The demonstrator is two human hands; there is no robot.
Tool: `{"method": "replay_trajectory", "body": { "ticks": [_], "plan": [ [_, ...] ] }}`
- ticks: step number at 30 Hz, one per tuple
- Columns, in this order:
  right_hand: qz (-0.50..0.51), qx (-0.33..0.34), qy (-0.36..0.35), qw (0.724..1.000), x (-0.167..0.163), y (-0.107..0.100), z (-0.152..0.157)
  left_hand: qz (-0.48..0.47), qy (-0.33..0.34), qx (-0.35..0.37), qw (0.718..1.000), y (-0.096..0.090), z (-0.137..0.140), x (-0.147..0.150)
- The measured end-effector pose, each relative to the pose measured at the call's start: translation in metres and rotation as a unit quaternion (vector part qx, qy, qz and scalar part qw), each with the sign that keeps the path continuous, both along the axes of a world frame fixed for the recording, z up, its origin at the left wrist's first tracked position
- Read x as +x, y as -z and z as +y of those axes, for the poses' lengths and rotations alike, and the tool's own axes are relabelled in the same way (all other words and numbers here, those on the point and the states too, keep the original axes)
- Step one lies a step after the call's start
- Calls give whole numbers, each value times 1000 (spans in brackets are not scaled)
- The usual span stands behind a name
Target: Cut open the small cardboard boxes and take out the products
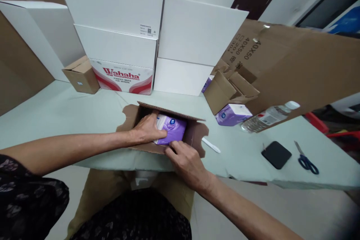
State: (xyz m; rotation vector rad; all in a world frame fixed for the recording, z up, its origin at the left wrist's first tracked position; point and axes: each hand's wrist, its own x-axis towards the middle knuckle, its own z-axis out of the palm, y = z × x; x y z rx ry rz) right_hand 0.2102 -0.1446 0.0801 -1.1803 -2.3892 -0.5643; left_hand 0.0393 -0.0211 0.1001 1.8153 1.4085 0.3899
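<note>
An open cardboard box (200, 135) sits near the table's front edge with its flaps folded outward. Inside it lies a purple and white pack of tissues (177, 130). My left hand (147, 127) reaches in from the left and grips the pack, thumb across its top and fingers down its far left side, partly hidden. At the near rim of the box is my right hand (184, 159), its fingers curled over the cardboard close to the pack's lower corner. A white pen-like tool (210, 145) lies just right of the box.
Tall white cartons, one marked Wahaha (122, 77), stand at the back beside a small brown box (81, 75). To the right are an opened carton (225, 92), another tissue pack (233, 115), a water bottle (268, 117), a black square object (276, 155) and scissors (306, 161).
</note>
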Motion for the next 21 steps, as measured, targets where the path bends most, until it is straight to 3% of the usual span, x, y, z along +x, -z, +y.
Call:
{"method": "replay_trajectory", "body": {
  "ticks": [5,10,12,15,17,21],
  "plan": [
    [-29,-76,17,997,4,8,6,-100,-21,-4,995,-9,-5,1],
    [-40,-56,74,995,9,-24,11,-211,-56,-132,967,-23,15,0],
    [-42,-27,83,995,11,-37,11,-284,-60,-218,932,-35,23,-5],
    [-30,-6,91,995,17,-45,12,-421,-76,-304,851,-55,30,-20],
    [-19,-11,92,996,21,-43,15,-483,-92,-278,825,-69,30,-32],
    [4,-2,80,997,23,-32,24,-546,-115,-173,812,-91,21,-51]
  ]
}}
